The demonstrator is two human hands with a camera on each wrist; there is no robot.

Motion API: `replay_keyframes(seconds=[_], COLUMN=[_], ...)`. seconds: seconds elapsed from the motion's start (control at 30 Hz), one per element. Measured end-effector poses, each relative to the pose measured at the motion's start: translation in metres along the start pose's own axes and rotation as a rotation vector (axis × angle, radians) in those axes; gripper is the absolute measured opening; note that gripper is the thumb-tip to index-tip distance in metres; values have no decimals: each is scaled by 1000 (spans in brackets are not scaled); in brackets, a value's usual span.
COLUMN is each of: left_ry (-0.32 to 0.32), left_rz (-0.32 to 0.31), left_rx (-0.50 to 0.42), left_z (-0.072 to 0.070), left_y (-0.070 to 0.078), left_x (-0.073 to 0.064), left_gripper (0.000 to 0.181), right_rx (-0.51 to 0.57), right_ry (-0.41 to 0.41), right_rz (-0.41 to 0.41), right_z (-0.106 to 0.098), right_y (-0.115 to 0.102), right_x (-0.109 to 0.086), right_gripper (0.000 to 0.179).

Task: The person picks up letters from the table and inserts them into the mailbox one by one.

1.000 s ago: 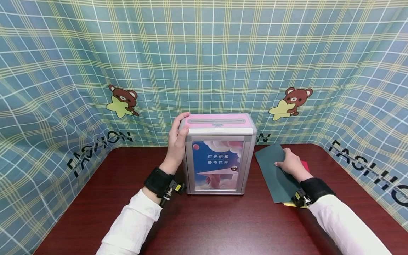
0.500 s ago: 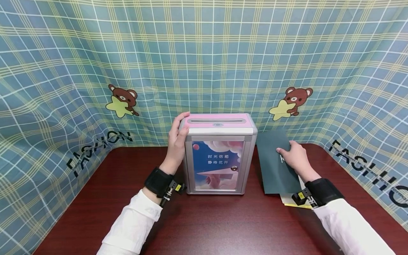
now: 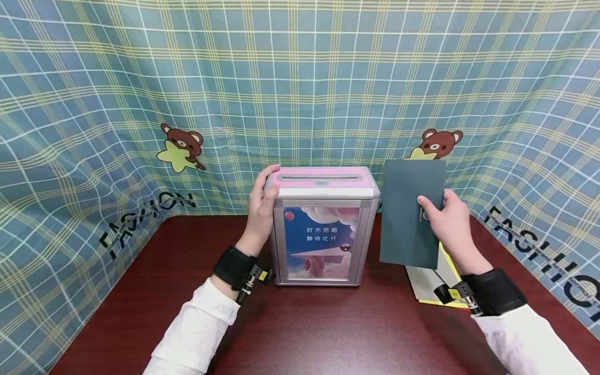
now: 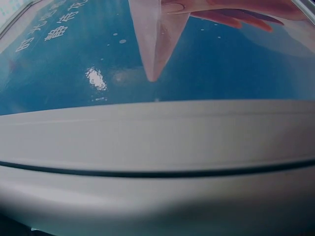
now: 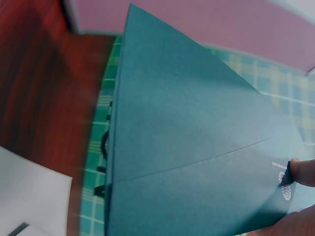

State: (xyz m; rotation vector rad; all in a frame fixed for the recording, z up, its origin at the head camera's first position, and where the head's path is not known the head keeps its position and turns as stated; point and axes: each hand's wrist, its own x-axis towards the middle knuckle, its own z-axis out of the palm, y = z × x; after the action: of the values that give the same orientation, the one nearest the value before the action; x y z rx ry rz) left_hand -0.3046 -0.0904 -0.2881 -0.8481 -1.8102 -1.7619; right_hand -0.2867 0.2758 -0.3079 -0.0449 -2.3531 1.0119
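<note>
A silver-framed letter box [image 3: 323, 245] with a pink top and a long slot [image 3: 323, 177] stands upright on the table. My left hand [image 3: 260, 211] grips its upper left corner, thumb on the front side and fingers over the top edge. In the left wrist view the box's glossy front panel [image 4: 206, 69] fills the upper part. To the right of the box, my right hand [image 3: 452, 224] pinches a dark green envelope [image 3: 408, 213] by its right edge, thumb on the near face. The envelope is raised and nearly upright, and its flap line [image 5: 197, 160] shows in the right wrist view.
Below the raised envelope, a pale envelope [image 3: 422, 284] with yellow edges showing under it lies on the dark red table [image 3: 300, 328], partly hidden by the right wrist. A checked curtain [image 3: 300, 104] with bear prints encloses the back and sides.
My right hand has lifted the dark green envelope off the pile and turned it upright, uncovering the pale envelope beneath. The left hand stays on the box.
</note>
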Motion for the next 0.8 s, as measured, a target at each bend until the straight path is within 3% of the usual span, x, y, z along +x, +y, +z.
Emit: replay_keyframes(seconds=[0.17, 0.37, 0.57, 0.8], left_ry=[2, 6, 8, 32], left_rz=[-11, -12, -8, -5], left_rx=[10, 17, 31, 44], left_z=[1, 1, 0, -3], left_y=[6, 6, 4, -26], left_x=[0, -1, 0, 4], left_gripper=[55, 55, 56, 54], right_rx=[77, 266, 492, 731], right_ry=[63, 111, 162, 171], right_rz=[1, 38, -39, -150], right_z=[-9, -18, -30, -40], right_y=[-17, -43, -71, -98], right_x=[0, 10, 22, 35], right_gripper=[42, 24, 19, 16])
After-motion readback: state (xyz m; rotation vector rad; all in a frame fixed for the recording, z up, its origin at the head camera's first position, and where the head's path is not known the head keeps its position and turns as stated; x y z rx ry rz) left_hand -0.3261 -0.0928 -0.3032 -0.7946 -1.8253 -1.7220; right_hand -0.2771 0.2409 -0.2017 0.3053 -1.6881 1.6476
